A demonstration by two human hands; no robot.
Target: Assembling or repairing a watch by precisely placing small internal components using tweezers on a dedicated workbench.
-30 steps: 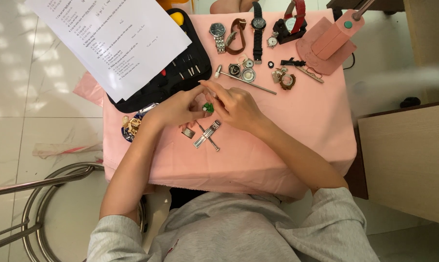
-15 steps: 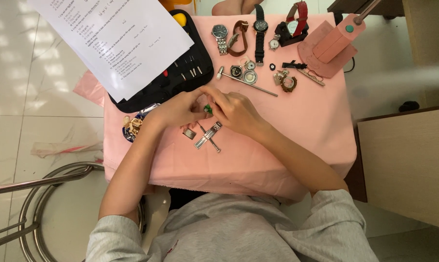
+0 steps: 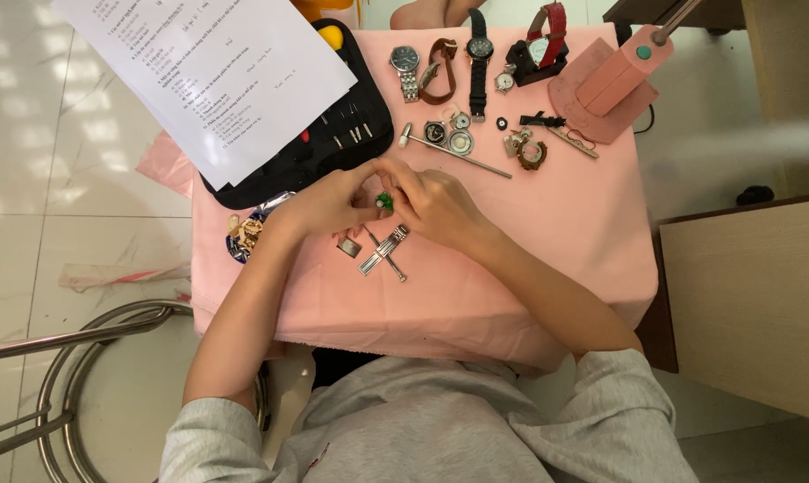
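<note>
The small green part (image 3: pixel 384 200) sits pinched between the fingertips of both hands, just above the pink cloth of the tabletop (image 3: pixel 547 241), near the middle of the view. It looks tiny and light, probably hard and smooth, so it is likely to slip or spring away if squeezed unevenly; its exact shape is too small to tell. A hold by its outer edges between thumb and forefinger pads seems the safest grip, with the cloth close underneath to catch it.

The left hand (image 3: pixel 328 201) comes in from 9 o'clock of the part, fingers curled nearly closed, the tips touching it. The right hand (image 3: pixel 436 204) lies at 3 o'clock of it, also curled tight, thumb and forefinger meeting the part from the other side. Whether one hand alone bears it cannot be told.

At 6 o'clock of the part, just below the hands, a silvery metal watch bracelet piece (image 3: pixel 385 250) lies on the cloth beside a small square metal piece (image 3: pixel 349 247). At 12 o'clock, well apart, lie a slim metal hammer (image 3: pixel 453 150), a row of wristwatches (image 3: pixel 440 58) and a black tool case (image 3: pixel 333 134) half under a printed paper sheet (image 3: pixel 216 72).
</note>
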